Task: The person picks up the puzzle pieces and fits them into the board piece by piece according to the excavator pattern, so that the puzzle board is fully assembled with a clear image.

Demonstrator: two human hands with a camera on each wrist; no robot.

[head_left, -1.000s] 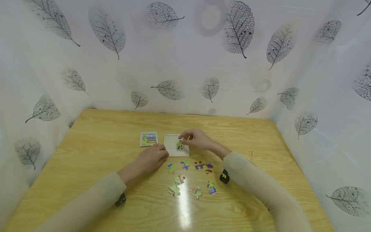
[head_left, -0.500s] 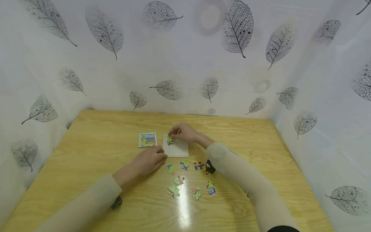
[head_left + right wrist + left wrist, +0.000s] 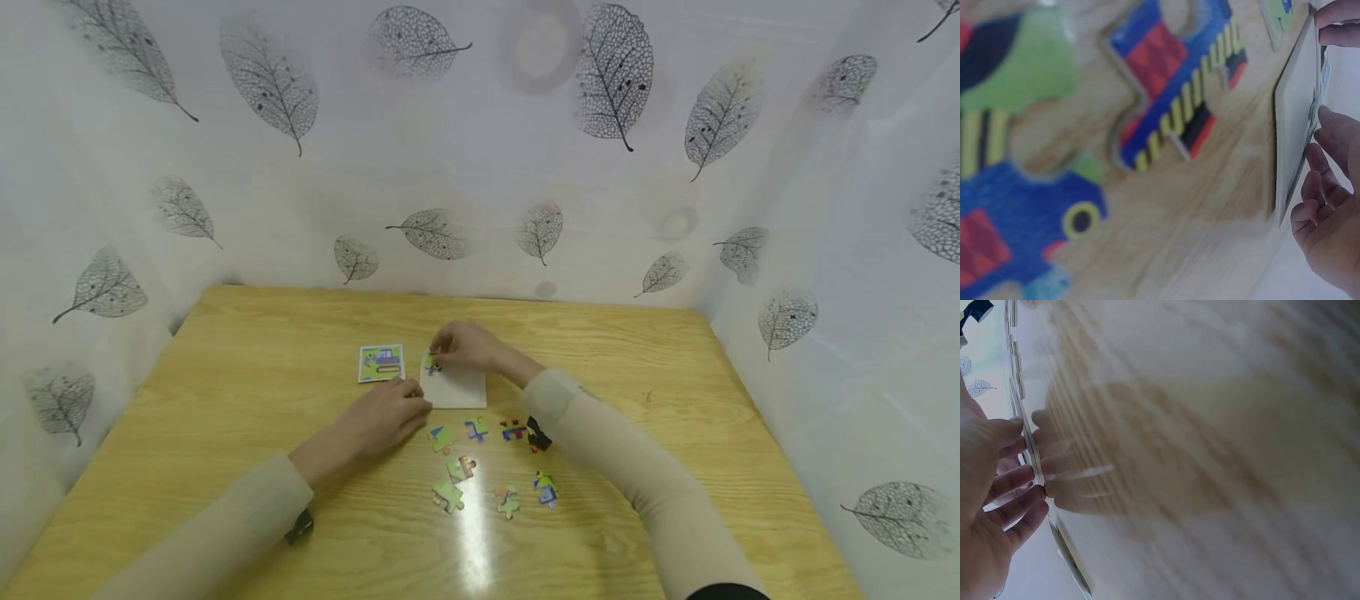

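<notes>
Right hand (image 3: 467, 346) is shifting leftward over the white tray (image 3: 463, 393), fingers pinching a puzzle piece (image 3: 431, 364) at far-left corner; left hand (image 3: 392, 412) is touching near-left corner, fingers relaxed.

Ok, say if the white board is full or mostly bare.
Mostly bare: the white board shows plain, with one puzzle piece at its far left corner, held by the right hand, which hides part.
</notes>
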